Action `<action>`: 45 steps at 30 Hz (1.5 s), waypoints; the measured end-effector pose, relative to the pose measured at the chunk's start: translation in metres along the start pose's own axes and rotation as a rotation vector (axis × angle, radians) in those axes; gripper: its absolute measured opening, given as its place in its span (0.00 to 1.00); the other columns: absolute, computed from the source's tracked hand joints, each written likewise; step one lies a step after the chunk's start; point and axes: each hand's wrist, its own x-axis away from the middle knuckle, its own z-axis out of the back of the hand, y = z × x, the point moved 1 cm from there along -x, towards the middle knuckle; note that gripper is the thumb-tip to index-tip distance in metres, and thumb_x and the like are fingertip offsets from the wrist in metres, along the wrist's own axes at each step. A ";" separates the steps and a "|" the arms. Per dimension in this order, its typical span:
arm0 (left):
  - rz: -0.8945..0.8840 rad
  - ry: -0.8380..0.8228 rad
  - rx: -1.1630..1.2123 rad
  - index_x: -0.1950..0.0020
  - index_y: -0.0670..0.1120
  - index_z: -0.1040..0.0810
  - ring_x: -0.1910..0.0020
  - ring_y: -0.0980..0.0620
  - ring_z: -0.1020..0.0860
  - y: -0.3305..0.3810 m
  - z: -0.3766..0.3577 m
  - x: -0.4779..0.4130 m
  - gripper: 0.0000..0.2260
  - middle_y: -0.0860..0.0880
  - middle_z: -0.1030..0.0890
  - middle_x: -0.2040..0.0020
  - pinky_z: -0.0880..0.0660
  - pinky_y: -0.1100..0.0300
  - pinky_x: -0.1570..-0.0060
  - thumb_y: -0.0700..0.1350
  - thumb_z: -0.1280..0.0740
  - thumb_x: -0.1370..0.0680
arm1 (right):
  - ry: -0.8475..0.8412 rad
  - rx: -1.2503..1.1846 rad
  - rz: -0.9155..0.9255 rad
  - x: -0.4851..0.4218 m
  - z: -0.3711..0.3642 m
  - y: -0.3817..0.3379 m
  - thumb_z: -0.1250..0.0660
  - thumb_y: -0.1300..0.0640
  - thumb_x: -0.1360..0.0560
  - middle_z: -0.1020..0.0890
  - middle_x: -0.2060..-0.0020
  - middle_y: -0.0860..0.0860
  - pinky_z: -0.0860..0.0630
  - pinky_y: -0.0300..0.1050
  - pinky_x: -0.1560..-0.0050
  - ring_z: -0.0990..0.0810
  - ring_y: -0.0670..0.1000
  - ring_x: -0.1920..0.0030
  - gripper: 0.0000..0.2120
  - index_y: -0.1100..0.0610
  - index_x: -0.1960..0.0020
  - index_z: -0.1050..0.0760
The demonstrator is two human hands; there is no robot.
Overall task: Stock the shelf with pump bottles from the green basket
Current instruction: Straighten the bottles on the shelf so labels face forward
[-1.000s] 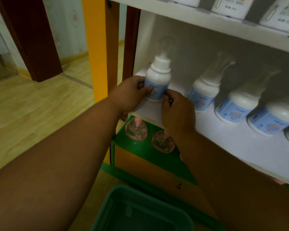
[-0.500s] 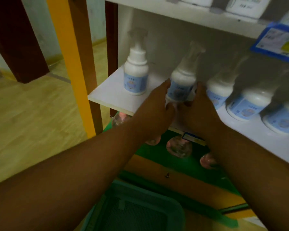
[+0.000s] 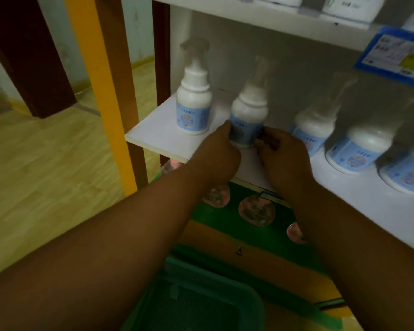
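Several white pump bottles with blue labels stand in a row on the white shelf (image 3: 153,137). The leftmost bottle (image 3: 193,108) stands alone near the shelf's left end. The second bottle (image 3: 247,115) stands upright between my two hands. My left hand (image 3: 215,154) touches its left side and my right hand (image 3: 282,154) touches its right side, fingers curled around the base. The green basket (image 3: 201,297) sits on the floor below my arms; the part I see holds no bottles.
More bottles (image 3: 313,130) (image 3: 359,149) continue to the right. An upper shelf (image 3: 273,22) carries white containers and a blue price tag (image 3: 394,56). Below, a green shelf (image 3: 215,220) holds clear round bottles. An orange post (image 3: 103,91) stands left of the shelf.
My hands left the leftmost bottle and moved right to the second bottle, which they now hold at its base. The view shifted right.
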 end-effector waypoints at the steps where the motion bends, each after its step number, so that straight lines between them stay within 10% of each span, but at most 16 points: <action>1: 0.002 0.004 -0.026 0.26 0.44 0.36 0.35 0.48 0.28 -0.003 0.004 0.003 0.23 0.45 0.27 0.33 0.34 0.64 0.41 0.37 0.40 0.21 | -0.016 -0.025 0.003 0.000 -0.001 0.000 0.35 0.50 0.22 0.17 0.42 0.45 0.21 0.51 0.42 0.18 0.47 0.44 0.16 0.46 0.35 0.22; 12: 0.096 0.055 0.080 0.23 0.50 0.41 0.31 0.47 0.31 -0.005 0.008 0.013 0.27 0.46 0.30 0.29 0.33 0.53 0.31 0.36 0.41 0.21 | -0.127 0.038 0.074 -0.002 -0.005 -0.001 0.36 0.51 0.20 0.20 0.37 0.43 0.27 0.40 0.37 0.22 0.43 0.38 0.17 0.46 0.32 0.24; 23: 0.058 0.065 0.092 0.25 0.48 0.36 0.33 0.51 0.30 -0.006 0.006 0.013 0.22 0.47 0.28 0.30 0.39 0.66 0.41 0.38 0.43 0.19 | 0.038 0.010 0.043 0.001 -0.001 0.001 0.38 0.45 0.24 0.18 0.61 0.35 0.20 0.45 0.52 0.18 0.43 0.56 0.14 0.34 0.40 0.27; 45: 0.065 0.132 0.087 0.27 0.49 0.32 0.33 0.49 0.28 -0.013 -0.001 0.011 0.21 0.47 0.26 0.31 0.34 0.62 0.38 0.38 0.41 0.20 | -0.060 0.056 0.023 -0.001 -0.002 -0.006 0.38 0.53 0.19 0.20 0.37 0.45 0.26 0.47 0.35 0.22 0.45 0.37 0.18 0.49 0.31 0.25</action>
